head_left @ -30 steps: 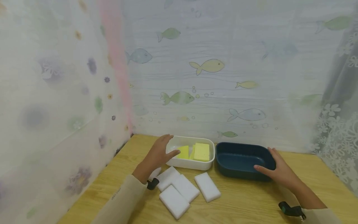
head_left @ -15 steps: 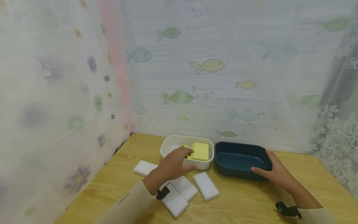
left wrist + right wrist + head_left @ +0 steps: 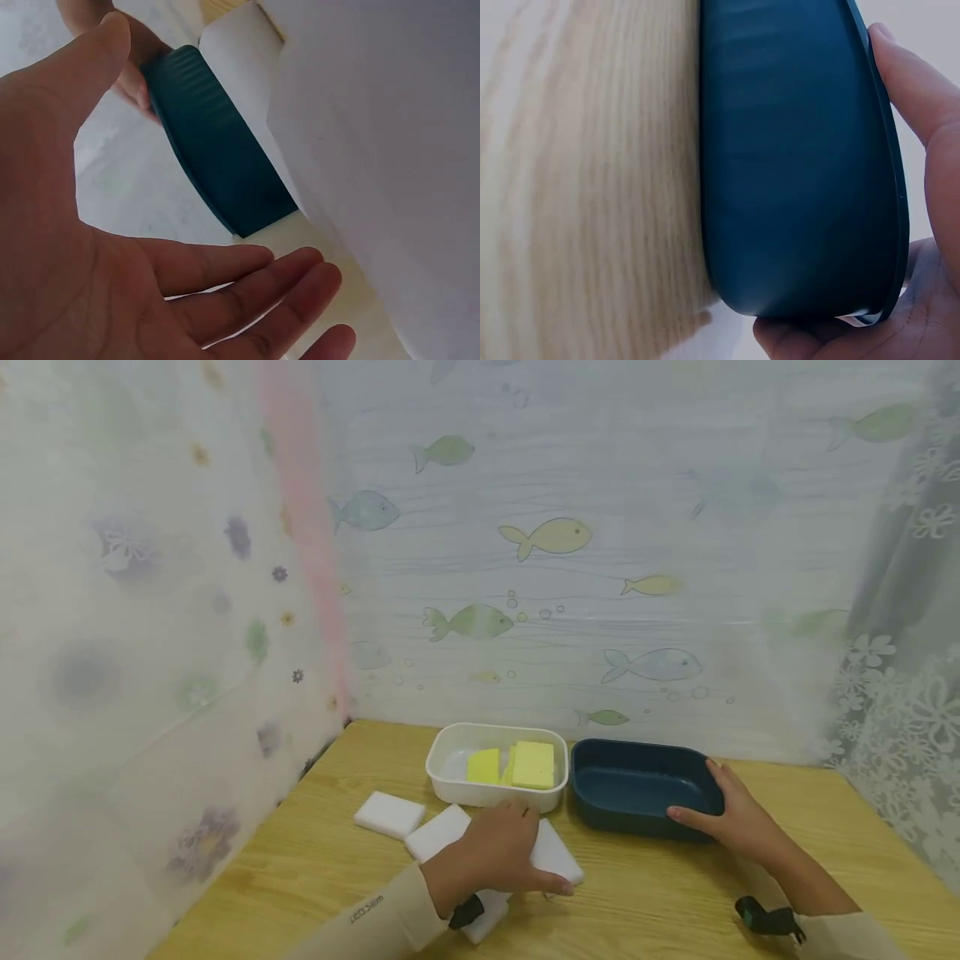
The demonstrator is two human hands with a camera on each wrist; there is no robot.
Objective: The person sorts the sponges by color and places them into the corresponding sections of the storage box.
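My left hand [image 3: 501, 853] hovers low over the white sponges in the head view, its thumb spread from relaxed fingers, holding nothing. It partly covers the white sponge [image 3: 558, 857] at its right and others beneath it. Close up in the left wrist view, a white sponge [image 3: 367, 150] fills the right side, beside the fingers [image 3: 217, 266]. My right hand [image 3: 742, 817] grips the right end of a dark blue container [image 3: 630, 820], thumb at the front rim and fingers around the end wall. The right wrist view shows this container [image 3: 802, 165] resting on the wooden table.
Left of the blue container stands a white container [image 3: 459, 793] with several yellow sponges [image 3: 534, 765] inside. Another white sponge [image 3: 390, 815] lies to the left on the wooden table [image 3: 660, 902]. Behind the table hangs a curtain [image 3: 600, 460] printed with fish.
My left hand has come from the white container's left end, across its front, and down over the white sponges. My right hand stays on the blue container.
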